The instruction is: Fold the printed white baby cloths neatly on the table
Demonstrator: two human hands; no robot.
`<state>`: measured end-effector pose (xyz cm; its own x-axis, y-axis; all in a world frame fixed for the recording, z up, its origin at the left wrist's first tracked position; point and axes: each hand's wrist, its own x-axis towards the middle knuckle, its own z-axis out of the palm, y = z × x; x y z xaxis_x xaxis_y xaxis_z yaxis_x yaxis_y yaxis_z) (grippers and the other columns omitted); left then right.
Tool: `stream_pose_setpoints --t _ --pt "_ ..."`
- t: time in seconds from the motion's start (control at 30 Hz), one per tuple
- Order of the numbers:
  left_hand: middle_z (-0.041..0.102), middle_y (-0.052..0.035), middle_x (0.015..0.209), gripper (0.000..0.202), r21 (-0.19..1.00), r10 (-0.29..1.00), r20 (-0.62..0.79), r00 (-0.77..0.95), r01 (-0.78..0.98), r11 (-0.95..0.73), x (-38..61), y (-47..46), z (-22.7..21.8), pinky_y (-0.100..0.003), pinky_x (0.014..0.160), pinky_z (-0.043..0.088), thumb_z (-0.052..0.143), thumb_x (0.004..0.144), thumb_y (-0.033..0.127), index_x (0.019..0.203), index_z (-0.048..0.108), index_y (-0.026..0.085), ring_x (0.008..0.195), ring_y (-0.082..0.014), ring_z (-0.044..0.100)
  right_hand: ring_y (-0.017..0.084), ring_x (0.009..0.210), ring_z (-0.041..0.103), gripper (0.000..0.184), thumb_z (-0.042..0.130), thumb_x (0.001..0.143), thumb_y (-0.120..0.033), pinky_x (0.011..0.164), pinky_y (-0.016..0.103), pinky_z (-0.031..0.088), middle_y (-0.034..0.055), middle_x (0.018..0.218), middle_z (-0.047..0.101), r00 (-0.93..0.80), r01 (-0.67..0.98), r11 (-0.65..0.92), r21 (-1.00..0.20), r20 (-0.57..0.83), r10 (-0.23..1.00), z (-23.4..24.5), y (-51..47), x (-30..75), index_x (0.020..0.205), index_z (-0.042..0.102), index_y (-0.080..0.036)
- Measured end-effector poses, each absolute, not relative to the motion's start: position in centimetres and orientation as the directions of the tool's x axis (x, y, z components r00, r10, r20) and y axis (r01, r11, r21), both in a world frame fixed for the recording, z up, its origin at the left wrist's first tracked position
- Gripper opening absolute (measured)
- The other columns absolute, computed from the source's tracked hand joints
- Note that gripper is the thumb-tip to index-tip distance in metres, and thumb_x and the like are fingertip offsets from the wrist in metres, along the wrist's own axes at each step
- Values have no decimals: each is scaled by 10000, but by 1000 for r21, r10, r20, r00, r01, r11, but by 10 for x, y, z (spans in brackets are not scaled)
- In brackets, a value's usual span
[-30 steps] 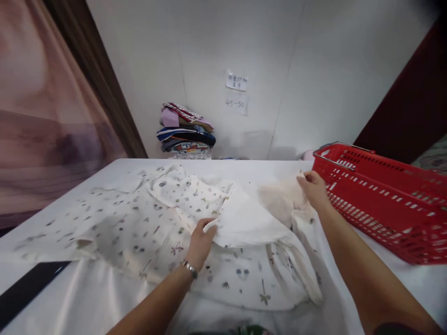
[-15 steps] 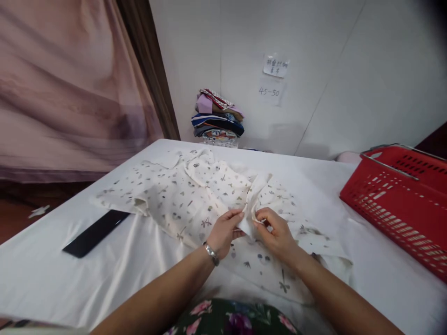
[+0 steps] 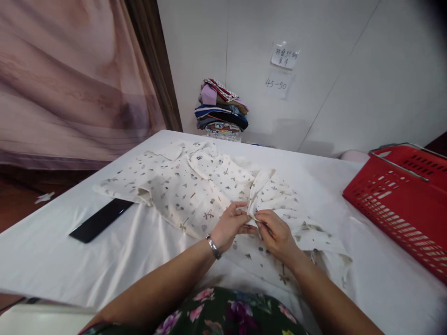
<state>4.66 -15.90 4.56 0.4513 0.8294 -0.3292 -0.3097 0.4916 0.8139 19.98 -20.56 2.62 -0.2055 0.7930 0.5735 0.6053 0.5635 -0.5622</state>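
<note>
A white garment with small printed motifs (image 3: 181, 190) lies spread on the white table (image 3: 132, 260), collar toward the far side. My left hand (image 3: 230, 225), with a metal bracelet at the wrist, pinches one front edge of the garment near its middle. My right hand (image 3: 277, 235) pinches the facing edge right beside it. The fingertips of both hands almost touch over the opening of the garment.
A red plastic basket (image 3: 401, 200) with a metal handle stands at the right. A flat black object (image 3: 101, 219) lies on the table at the left. Folded clothes (image 3: 221, 111) are stacked against the far wall under two paper notes (image 3: 284, 56). A pink curtain (image 3: 70, 79) hangs left.
One second ago my right hand held the garment's far right part near the basket; it has since come in beside my left hand, and both now pinch the front edges. The view shifted left.
</note>
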Motion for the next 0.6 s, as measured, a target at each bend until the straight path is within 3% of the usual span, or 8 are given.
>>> stream_pose_setpoints --t 0.6 --pt "565 21 610 433 864 821 -382 423 -151 480 51 -154 51 -292 572 519 622 666 196 1069 476 139 512 -126 599 198 944 522 269 459 778 -115 782 349 483 116 1026 505 -303 626 581 -520 524 796 29 -212 209 1033 495 -192"
